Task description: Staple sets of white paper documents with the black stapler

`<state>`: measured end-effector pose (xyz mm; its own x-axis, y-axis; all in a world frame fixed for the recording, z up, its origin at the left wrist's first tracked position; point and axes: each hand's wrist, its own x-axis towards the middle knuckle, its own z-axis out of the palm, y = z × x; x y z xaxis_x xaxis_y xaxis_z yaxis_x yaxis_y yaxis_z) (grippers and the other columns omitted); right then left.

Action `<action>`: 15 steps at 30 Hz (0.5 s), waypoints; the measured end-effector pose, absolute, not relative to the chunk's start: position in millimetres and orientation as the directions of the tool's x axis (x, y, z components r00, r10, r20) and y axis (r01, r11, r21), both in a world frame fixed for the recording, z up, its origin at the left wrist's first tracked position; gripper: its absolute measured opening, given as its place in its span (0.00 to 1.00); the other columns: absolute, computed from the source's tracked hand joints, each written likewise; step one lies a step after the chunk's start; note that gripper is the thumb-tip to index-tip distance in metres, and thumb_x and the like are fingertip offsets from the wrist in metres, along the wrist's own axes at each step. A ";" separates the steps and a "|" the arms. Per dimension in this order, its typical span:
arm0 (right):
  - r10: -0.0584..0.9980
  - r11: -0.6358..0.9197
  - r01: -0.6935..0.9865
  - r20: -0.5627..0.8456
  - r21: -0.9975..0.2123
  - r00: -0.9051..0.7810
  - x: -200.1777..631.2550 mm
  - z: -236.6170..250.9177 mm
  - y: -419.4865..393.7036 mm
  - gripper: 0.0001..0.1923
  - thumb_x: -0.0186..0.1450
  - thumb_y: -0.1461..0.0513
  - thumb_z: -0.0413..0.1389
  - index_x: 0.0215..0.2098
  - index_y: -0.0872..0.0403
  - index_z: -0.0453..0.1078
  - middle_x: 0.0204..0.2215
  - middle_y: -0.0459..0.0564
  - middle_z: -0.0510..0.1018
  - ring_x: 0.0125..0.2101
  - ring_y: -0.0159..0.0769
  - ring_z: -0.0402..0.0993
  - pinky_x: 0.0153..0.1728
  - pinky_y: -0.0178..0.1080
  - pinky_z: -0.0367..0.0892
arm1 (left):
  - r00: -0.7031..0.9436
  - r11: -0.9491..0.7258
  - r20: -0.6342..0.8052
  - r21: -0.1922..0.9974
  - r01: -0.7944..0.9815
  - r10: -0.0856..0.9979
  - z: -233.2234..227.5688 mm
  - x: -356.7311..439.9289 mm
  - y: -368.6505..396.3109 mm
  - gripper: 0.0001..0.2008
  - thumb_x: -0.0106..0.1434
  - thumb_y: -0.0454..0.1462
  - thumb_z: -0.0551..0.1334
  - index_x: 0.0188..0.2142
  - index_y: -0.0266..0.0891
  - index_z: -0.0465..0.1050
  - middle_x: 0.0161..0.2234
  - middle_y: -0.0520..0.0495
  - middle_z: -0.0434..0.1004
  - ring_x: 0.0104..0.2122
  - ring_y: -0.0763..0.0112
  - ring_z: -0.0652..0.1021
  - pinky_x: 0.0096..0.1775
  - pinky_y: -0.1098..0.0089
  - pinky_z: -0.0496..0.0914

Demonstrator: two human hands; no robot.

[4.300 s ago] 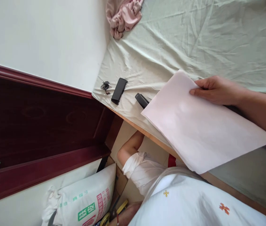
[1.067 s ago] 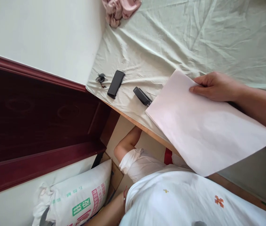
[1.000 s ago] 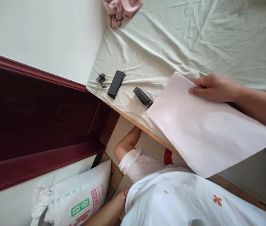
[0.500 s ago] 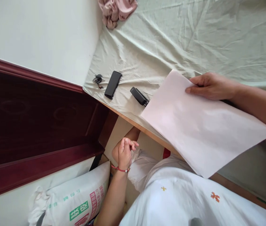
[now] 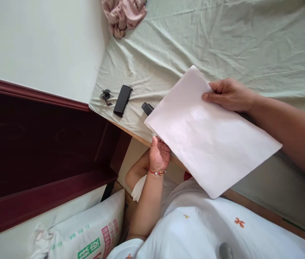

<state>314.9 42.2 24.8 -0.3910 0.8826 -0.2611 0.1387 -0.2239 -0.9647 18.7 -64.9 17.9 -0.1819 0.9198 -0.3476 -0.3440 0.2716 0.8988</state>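
Observation:
White paper sheets [image 5: 209, 133], seemingly a thin stack, are held tilted over the table edge. My right hand [image 5: 230, 95] pinches their far right edge, thumb on top and fingers beneath. My left hand [image 5: 160, 154], with a red beaded bracelet at the wrist, is at the sheets' near left edge. Its palm faces up and its thumb stands apart; the fingertips are partly hidden at the paper's edge. A black stapler [image 5: 147, 108] lies on the cloth, mostly covered by the paper's left corner.
A black phone [image 5: 122, 100] and a small dark bunch of keys [image 5: 105, 96] lie on the pale green cloth [image 5: 168, 43]. Crumpled pink fabric [image 5: 125, 16] rests farther back. Dark red wood panelling [image 5: 47, 144] stands to the left, above a white printed sack [image 5: 87, 226].
My left hand has risen from beside my lap to the paper's left edge, its fingers opening. My right hand has brought the paper leftward, covering more of the stapler.

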 end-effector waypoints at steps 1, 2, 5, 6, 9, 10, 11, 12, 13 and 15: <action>0.885 -0.211 0.155 -0.256 -0.965 -0.390 314.6 24.5 42.4 0.20 0.63 0.45 0.65 0.47 0.46 0.81 0.41 0.46 0.85 0.38 0.41 0.81 0.35 0.41 0.78 | -0.199 0.250 -0.325 0.911 -0.328 0.924 13.4 21.4 -66.3 0.24 0.55 0.56 0.75 0.40 0.41 0.81 0.45 0.43 0.86 0.55 0.57 0.82 0.59 0.60 0.74; 0.886 -0.199 0.171 -0.252 -0.965 -0.389 314.4 24.4 42.4 0.21 0.63 0.45 0.65 0.47 0.46 0.80 0.41 0.46 0.85 0.38 0.41 0.81 0.35 0.40 0.78 | -0.222 0.226 -0.303 0.922 -0.314 0.927 9.6 23.4 -67.3 0.23 0.52 0.53 0.78 0.40 0.41 0.82 0.44 0.44 0.87 0.54 0.57 0.82 0.59 0.61 0.74; 0.896 -0.171 0.194 -0.234 -0.966 -0.377 314.7 24.5 42.7 0.24 0.59 0.44 0.68 0.47 0.47 0.79 0.41 0.46 0.84 0.39 0.41 0.80 0.34 0.39 0.77 | -0.298 0.176 -0.265 0.940 -0.293 0.917 2.5 25.4 -67.5 0.23 0.46 0.49 0.82 0.38 0.43 0.82 0.41 0.47 0.88 0.49 0.61 0.84 0.56 0.63 0.75; 0.899 -0.165 0.180 -0.223 -0.970 -0.376 315.0 24.6 42.8 0.26 0.57 0.44 0.69 0.48 0.47 0.78 0.41 0.46 0.84 0.40 0.42 0.80 0.34 0.39 0.76 | -0.317 0.170 -0.261 0.943 -0.288 0.912 1.5 25.4 -67.2 0.24 0.45 0.49 0.82 0.38 0.43 0.82 0.41 0.48 0.88 0.48 0.61 0.84 0.56 0.63 0.76; 0.899 -0.178 0.105 -0.205 -0.978 -0.386 315.7 25.0 42.4 0.30 0.54 0.45 0.72 0.51 0.47 0.78 0.42 0.47 0.84 0.41 0.45 0.81 0.36 0.42 0.78 | -0.333 0.167 -0.254 0.949 -0.267 0.908 0.7 26.1 -67.3 0.26 0.44 0.50 0.83 0.39 0.43 0.82 0.42 0.48 0.88 0.49 0.62 0.84 0.56 0.62 0.76; 0.895 -0.192 0.088 -0.211 -0.977 -0.392 315.9 25.1 42.2 0.31 0.54 0.45 0.71 0.52 0.46 0.78 0.42 0.48 0.84 0.41 0.46 0.81 0.37 0.44 0.79 | -0.338 0.160 -0.247 0.950 -0.267 0.908 0.6 26.8 -67.7 0.25 0.45 0.50 0.82 0.39 0.43 0.81 0.41 0.48 0.88 0.49 0.62 0.84 0.57 0.63 0.75; 0.891 -0.207 0.081 -0.222 -0.975 -0.395 316.0 25.1 42.0 0.32 0.55 0.45 0.71 0.53 0.46 0.77 0.42 0.48 0.84 0.42 0.47 0.82 0.38 0.46 0.80 | -0.348 0.146 -0.238 0.952 -0.270 0.907 0.5 27.6 -68.1 0.24 0.48 0.51 0.81 0.39 0.43 0.81 0.42 0.48 0.87 0.50 0.62 0.84 0.57 0.63 0.75; 0.889 -0.220 0.081 -0.234 -0.972 -0.394 316.1 25.0 41.8 0.32 0.55 0.45 0.71 0.54 0.46 0.77 0.41 0.48 0.84 0.42 0.47 0.82 0.38 0.48 0.80 | -0.364 0.128 -0.226 0.953 -0.275 0.903 0.3 28.5 -68.4 0.23 0.50 0.51 0.80 0.39 0.42 0.81 0.42 0.48 0.87 0.51 0.61 0.84 0.57 0.63 0.75; 0.887 -0.228 0.084 -0.242 -0.970 -0.392 316.3 24.6 41.8 0.31 0.56 0.45 0.71 0.55 0.46 0.78 0.41 0.48 0.84 0.41 0.48 0.82 0.38 0.48 0.80 | -0.382 0.111 -0.216 0.954 -0.278 0.899 0.0 29.3 -68.5 0.22 0.53 0.52 0.78 0.39 0.42 0.81 0.43 0.47 0.87 0.52 0.61 0.83 0.58 0.63 0.75; 0.886 -0.237 0.089 -0.253 -0.967 -0.389 316.9 23.1 42.4 0.29 0.57 0.47 0.70 0.54 0.47 0.78 0.41 0.48 0.85 0.41 0.48 0.83 0.39 0.49 0.81 | -0.407 0.097 -0.210 0.955 -0.281 0.889 -0.5 30.6 -67.9 0.20 0.56 0.52 0.76 0.40 0.42 0.82 0.45 0.44 0.87 0.55 0.59 0.82 0.59 0.63 0.74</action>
<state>316.9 42.4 23.1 -0.3892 0.8858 -0.2527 0.0889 -0.2369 -0.9675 30.6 -67.9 -0.5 -0.4069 0.8890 -0.2101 -0.2808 0.0972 0.9548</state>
